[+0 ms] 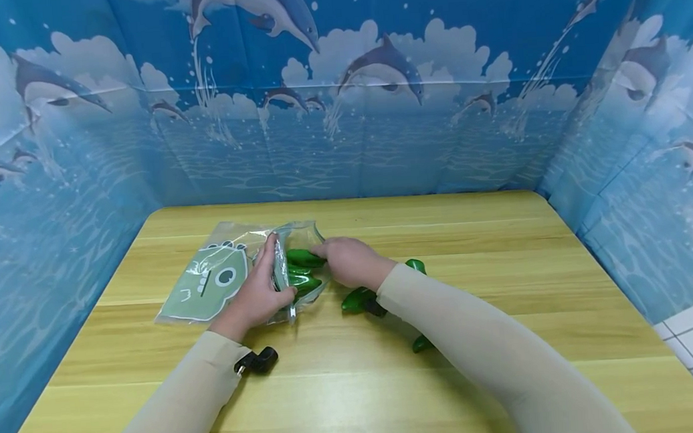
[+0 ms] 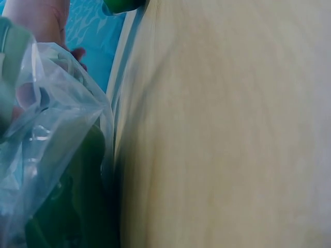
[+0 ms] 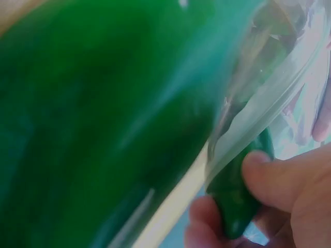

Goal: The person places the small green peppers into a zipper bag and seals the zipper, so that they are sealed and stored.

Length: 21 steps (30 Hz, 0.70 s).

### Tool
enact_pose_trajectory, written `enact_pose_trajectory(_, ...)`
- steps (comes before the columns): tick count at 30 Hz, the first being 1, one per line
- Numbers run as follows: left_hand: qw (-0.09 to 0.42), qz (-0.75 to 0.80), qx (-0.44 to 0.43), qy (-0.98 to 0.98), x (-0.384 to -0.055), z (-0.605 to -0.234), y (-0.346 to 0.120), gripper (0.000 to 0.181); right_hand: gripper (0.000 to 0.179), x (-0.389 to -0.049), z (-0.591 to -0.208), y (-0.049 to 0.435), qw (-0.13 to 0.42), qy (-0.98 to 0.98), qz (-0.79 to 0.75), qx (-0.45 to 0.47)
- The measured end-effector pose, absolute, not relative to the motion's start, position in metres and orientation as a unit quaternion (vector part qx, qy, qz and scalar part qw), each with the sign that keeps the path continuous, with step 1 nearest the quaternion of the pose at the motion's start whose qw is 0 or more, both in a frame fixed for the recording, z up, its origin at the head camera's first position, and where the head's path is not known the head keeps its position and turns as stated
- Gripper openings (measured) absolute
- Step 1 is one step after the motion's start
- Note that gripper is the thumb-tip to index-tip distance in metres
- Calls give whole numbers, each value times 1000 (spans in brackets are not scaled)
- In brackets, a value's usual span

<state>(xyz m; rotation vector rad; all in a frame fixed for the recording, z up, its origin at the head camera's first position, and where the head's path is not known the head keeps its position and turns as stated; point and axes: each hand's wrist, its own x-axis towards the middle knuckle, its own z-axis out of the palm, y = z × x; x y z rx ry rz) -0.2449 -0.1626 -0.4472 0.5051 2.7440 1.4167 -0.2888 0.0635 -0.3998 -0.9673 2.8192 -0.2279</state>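
Note:
A clear plastic zip bag (image 1: 317,235) with a green cartoon face lies on the table, its mouth towards the right. My left hand (image 1: 255,293) holds the bag by its mouth, fingers along the far side and thumb at the near edge. Green peppers (image 1: 304,285) show inside the bag, also in the left wrist view. My right hand (image 1: 352,260) pinches another green pepper (image 3: 235,199) between thumb and fingers, right at the bag's mouth. In the right wrist view the pepper's upper part is behind the bag's edge.
More green peppers lie right of the bag, partly hidden by my right forearm: one pepper (image 1: 357,300) near the wrist, another (image 1: 416,265) behind the arm, and one (image 1: 422,343) nearer me. A dolphin-print curtain (image 1: 341,143) borders the wooden table (image 1: 334,392).

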Motion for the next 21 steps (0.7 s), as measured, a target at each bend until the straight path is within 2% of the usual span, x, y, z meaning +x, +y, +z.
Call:
enact_pose_trajectory(5,8,450,164,878,-245,-445,-162,116,60,-295,-402,65,111,937,-82,-320)
enact_pose_trajectory(11,11,447,165,879,-246,-445,-162,116,62,-301,-405,63,107,937,-83,-322)
enact_pose_trajectory(21,15,447,166,879,-247,-443,-163,115,50,-307,-406,59,105,936,-111,-316)
